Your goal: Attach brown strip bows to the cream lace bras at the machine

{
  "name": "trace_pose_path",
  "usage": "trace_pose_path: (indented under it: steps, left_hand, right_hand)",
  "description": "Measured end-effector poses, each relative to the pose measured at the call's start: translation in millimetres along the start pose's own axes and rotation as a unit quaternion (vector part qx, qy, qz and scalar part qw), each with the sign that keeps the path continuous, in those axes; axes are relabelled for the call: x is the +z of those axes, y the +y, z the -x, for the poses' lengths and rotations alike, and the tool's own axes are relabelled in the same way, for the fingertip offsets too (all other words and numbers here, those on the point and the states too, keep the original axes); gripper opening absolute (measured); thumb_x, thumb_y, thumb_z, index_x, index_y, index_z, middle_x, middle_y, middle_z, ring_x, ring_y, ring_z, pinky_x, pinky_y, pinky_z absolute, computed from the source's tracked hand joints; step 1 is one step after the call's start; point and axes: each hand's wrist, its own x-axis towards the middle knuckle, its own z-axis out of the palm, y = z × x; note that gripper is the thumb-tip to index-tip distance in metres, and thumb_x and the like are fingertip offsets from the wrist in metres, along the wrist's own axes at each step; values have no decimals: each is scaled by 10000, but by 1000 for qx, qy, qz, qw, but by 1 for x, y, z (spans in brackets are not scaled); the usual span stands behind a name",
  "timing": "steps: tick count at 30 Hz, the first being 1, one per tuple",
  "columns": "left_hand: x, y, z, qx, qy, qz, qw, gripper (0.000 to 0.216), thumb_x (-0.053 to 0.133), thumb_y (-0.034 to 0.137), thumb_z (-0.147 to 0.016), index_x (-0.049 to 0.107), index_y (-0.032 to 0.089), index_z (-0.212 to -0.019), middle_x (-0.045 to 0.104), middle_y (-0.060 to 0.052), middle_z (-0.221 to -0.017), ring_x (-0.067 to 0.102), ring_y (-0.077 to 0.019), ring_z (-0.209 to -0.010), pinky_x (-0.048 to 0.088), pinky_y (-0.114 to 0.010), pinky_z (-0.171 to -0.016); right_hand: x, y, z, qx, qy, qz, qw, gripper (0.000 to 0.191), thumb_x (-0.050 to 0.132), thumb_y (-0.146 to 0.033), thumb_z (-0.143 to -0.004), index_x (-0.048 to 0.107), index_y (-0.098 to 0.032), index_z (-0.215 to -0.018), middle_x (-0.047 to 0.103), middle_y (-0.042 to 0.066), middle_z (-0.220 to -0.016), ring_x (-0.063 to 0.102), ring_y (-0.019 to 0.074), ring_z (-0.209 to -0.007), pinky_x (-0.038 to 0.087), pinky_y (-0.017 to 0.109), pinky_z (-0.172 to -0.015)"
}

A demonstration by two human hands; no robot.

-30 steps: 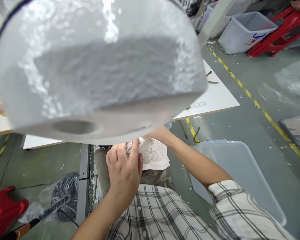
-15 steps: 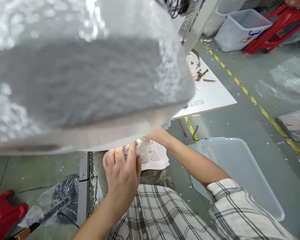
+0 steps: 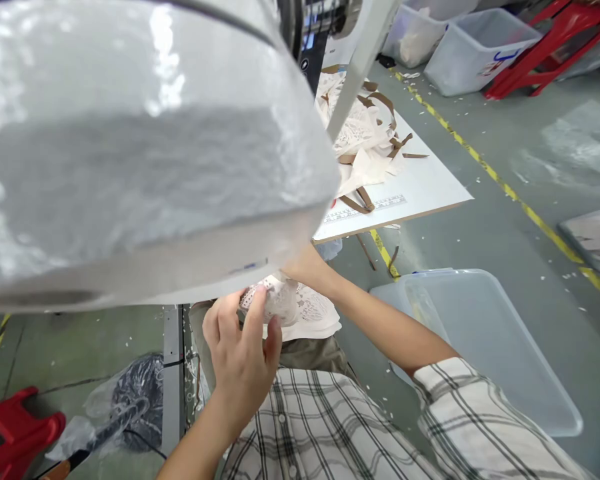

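Observation:
My left hand [image 3: 240,350] is closed on a white perforated piece of cut material [image 3: 300,312] that lies over my lap, fingers pinching its left edge. My right forearm reaches in from the right; my right hand [image 3: 300,267] is almost wholly hidden under a big grey-white machine housing [image 3: 140,153], so its fingers do not show. More white cut pieces and brown strips [image 3: 365,140] lie heaped on the white worktable [image 3: 420,193] behind.
A clear plastic bin [image 3: 485,347] stands on the floor at my right. Further bins [image 3: 475,47] and a red stool [image 3: 545,47] stand at the back right. A metal table leg [image 3: 173,373], a plastic bag [image 3: 125,400] and another red stool [image 3: 15,433] are at the left.
The view has shifted, so the table's heap of cut pieces now shows. My left hand's fingers have slightly re-gripped the white piece; it stays over my lap.

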Motion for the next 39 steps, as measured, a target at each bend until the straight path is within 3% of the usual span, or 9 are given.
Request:
trace_pose_path:
  steps: [3,6,9,11,14,28,34,39]
  left_hand:
    - [3,-11,3,-35,46,48,997,494,670,227,-885,534,183,-1358,554,-196,-1330,534,-316,-1254,431,-466,-1040]
    - [8,-21,5,-139,38,130,981,452,631,318,-927,510,179,-1339,567,-173,-1297,552,-290,-1240,466,-428,-1009]
    - [14,-27,4,-248,-5,292,924,424,545,419,-977,501,179,-1324,603,-156,-1272,615,-255,-1176,505,-378,-958]
    - [18,-30,2,-287,-35,379,879,420,510,471,-987,514,181,-1291,639,-144,-1235,645,-245,-1128,519,-365,-933]
    - [19,-33,-1,-312,-63,411,854,442,506,548,-965,558,182,-1206,680,-126,-1168,665,-251,-1065,530,-367,-896]
    - [7,-37,-2,-356,-58,367,858,417,517,537,-962,670,176,-1101,725,-92,-1069,669,-224,-920,521,-301,-767]
    - [4,-37,-2,-351,-19,360,864,387,527,516,-965,683,175,-1061,714,-86,-1056,658,-207,-915,507,-285,-784]
    - [5,-36,-1,-357,6,353,865,334,537,488,-965,658,178,-1004,681,-50,-931,625,-175,-820,486,-260,-734]
  right_hand:
    - [-2,-1,8,2,13,-18,1000,133,594,-296,-894,679,-199,-924,651,79,-1108,606,214,-993,518,357,-870]
    - [-3,0,22,20,36,-51,998,173,573,-326,-926,689,-198,-933,662,73,-1082,614,207,-1001,516,342,-865]
    - [-1,4,39,35,75,-89,993,172,604,-366,-925,655,-202,-929,637,53,-986,619,176,-899,519,320,-813]
    - [1,7,50,40,81,-112,990,211,615,-420,-928,614,-209,-929,617,40,-937,612,169,-863,518,319,-804]
    - [3,9,63,51,60,-124,989,273,629,-485,-918,581,-217,-933,615,40,-918,606,172,-845,518,326,-801]
    - [9,1,72,27,43,-86,995,311,687,-495,-868,560,-223,-951,603,30,-920,588,178,-857,480,313,-769]
    - [11,-6,72,31,60,-64,996,382,701,-551,-838,550,-223,-963,607,30,-916,585,183,-853,477,323,-780]
    - [19,-14,74,70,79,-43,993,403,744,-504,-805,540,-221,-1006,589,23,-929,570,174,-846,467,313,-767]
